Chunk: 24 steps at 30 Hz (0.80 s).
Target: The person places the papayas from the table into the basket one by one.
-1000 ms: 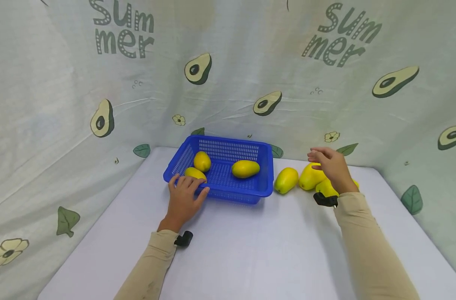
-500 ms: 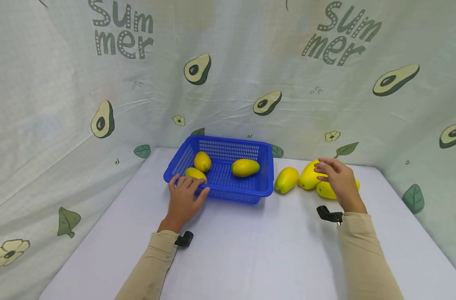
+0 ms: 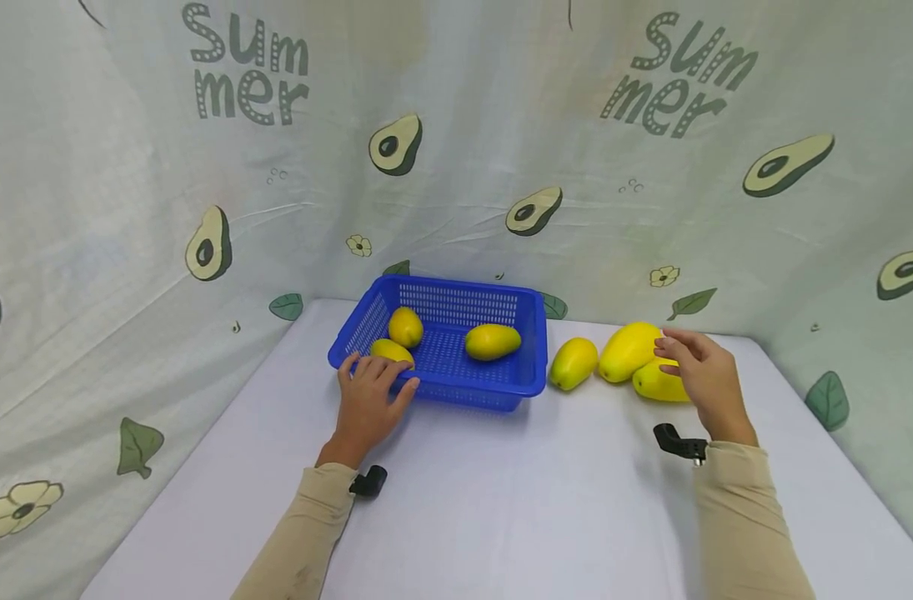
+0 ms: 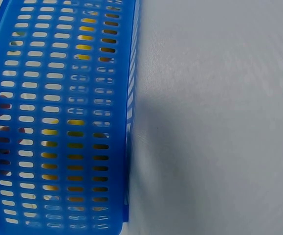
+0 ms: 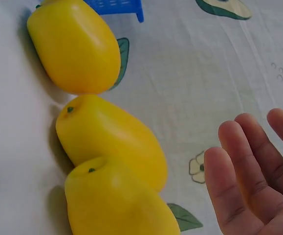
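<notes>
Fruit [image 3: 655, 383] nr R hand [image 3: 709, 379]; L hand [image 3: 368, 408] grips bskt rim [image 3: 474, 383].

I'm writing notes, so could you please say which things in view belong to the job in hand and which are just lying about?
Likely the job:
blue basket, left hand on its rim
three yellow fruits inside it
three other fruits outside it, near the right hand

Surroundings:
white table
patterned cloth behind it
black wrist cameras

A white-topped table [image 3: 516, 500] spans the lower frame. Directly on it stand a blue perforated plastic basket [image 3: 471, 387] near centre and three yellow mangoes [image 3: 574, 364] grouped right of centre.
</notes>
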{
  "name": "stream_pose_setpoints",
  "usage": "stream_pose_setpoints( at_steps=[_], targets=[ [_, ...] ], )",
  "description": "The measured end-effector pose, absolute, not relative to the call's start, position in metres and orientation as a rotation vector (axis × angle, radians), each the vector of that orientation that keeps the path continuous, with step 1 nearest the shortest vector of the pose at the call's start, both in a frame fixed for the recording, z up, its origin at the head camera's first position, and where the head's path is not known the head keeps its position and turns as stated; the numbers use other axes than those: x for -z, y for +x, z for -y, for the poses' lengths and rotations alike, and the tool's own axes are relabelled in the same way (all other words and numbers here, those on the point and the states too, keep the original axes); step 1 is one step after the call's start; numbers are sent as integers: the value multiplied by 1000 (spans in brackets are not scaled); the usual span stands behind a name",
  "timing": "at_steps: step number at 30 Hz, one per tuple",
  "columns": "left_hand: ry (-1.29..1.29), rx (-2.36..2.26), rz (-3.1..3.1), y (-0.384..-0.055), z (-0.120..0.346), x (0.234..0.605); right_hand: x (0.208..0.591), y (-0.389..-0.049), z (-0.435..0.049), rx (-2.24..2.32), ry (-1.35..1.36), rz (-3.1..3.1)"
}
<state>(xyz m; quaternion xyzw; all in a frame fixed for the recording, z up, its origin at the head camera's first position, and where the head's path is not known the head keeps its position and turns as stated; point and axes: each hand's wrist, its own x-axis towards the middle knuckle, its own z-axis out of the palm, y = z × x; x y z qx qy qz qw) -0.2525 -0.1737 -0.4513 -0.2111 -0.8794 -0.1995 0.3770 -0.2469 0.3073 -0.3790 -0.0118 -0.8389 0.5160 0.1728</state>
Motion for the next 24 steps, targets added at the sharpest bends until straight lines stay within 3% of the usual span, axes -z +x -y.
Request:
stream_pose_setpoints(
  at_steps=[13,24],
  targets=[
    [-532,511,2266,-253,175,450,386,-242,-346,-1143,-409,2442],
    [-544,515,2249,-254,173,454,411,-242,-372,-1175,-537,2413]
  ],
)
